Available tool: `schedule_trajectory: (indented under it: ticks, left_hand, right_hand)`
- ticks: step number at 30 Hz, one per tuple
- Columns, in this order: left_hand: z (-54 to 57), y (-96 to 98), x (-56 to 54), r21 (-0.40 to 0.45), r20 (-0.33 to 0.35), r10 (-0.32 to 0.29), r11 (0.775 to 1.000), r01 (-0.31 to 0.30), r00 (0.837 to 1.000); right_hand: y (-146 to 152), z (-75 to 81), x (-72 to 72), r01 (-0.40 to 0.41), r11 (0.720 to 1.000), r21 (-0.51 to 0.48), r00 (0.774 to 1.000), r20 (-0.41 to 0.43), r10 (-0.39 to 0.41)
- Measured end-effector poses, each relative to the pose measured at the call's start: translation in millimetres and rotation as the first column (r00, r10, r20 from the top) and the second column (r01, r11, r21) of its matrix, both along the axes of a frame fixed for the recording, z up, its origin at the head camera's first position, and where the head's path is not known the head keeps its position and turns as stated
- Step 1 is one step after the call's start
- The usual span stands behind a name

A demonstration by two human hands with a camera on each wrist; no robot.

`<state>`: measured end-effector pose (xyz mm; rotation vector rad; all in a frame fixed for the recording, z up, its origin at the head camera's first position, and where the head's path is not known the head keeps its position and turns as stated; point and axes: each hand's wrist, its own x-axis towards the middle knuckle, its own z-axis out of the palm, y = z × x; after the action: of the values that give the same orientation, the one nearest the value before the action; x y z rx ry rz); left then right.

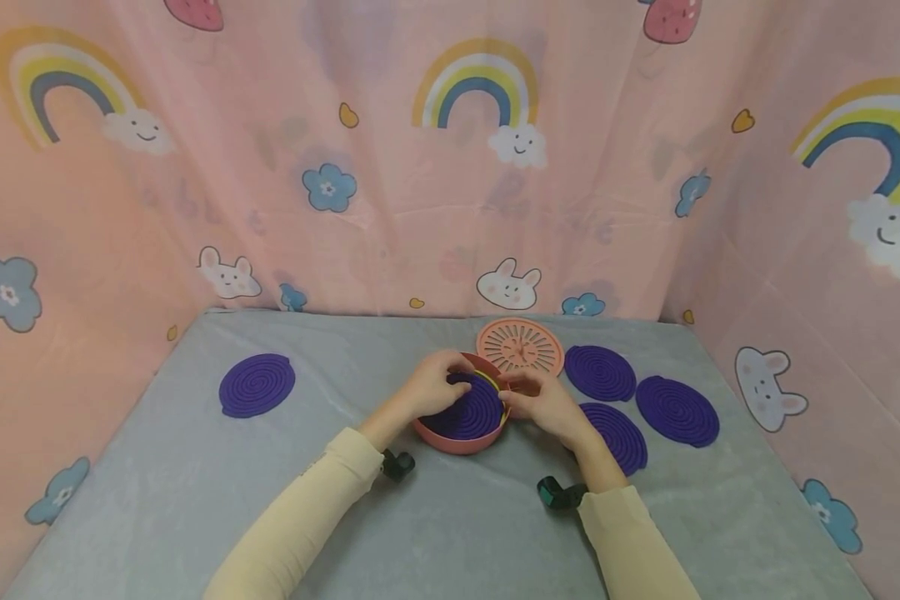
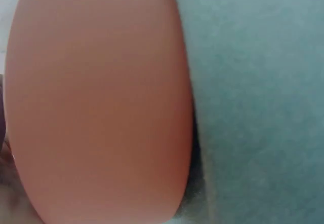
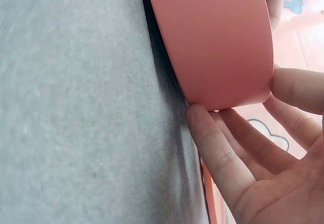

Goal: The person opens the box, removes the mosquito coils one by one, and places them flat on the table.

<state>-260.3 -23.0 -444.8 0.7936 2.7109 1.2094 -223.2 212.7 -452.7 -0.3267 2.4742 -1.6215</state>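
Note:
A round pink box (image 1: 461, 445) rests on the table with a purple mosquito coil (image 1: 474, 412) in its mouth. My left hand (image 1: 431, 385) reaches over the box's left side, its thumb and fingers curled about the coil's upper left edge; the exact contact is partly hidden. On the opposite side, my right hand (image 1: 543, 407) grips the box, thumb at the rim and fingers (image 3: 217, 148) against the outer wall. Along the inner right edge runs a thin yellow strip (image 1: 487, 377). The box wall (image 2: 101, 102) fills much of the left wrist view.
Behind the box lies a pink slotted lid (image 1: 521, 333). To the right are purple coils (image 1: 600, 372), (image 1: 677, 411) and a third coil (image 1: 621, 437), partly behind my right hand. Another coil (image 1: 257, 385) lies at the left. A patterned curtain (image 1: 390, 250) borders the grey table (image 1: 157, 500).

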Motion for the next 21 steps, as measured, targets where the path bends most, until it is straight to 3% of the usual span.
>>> schedule_trajectory:
  ticks: [5,7,12,15,21]
  left_hand:
    - [7.8,-3.6,1.8,0.04,0.051,0.032,0.999,-0.034,0.998]
    - [8.9,-4.6,1.7,0.045,0.063,0.038,0.998,-0.041,0.997]
    - [8.0,-6.5,-0.3,0.067,0.104,0.013,0.998,-0.02,0.994]
    - [9.8,-6.8,0.5,0.07,0.131,-0.006,0.998,-0.003,0.991]
    - [12.4,-7.0,1.4,0.053,0.154,-0.018,0.999,0.01,0.988]
  right_hand:
    - [1,-0.4,-0.6,0.0,1.0,0.008,1.0,-0.004,0.0]
    - [-2,8.9,4.0,-0.001,1.0,0.019,1.0,0.004,0.001]
    - [-3,12.1,4.8,-0.009,1.0,0.018,1.0,0.012,0.008]
    - [0,0.8,-0.7,0.0,1.0,0.01,1.0,0.003,0.0]
    - [1,-1.8,-0.6,0.012,1.0,0.02,1.0,0.004,-0.012]
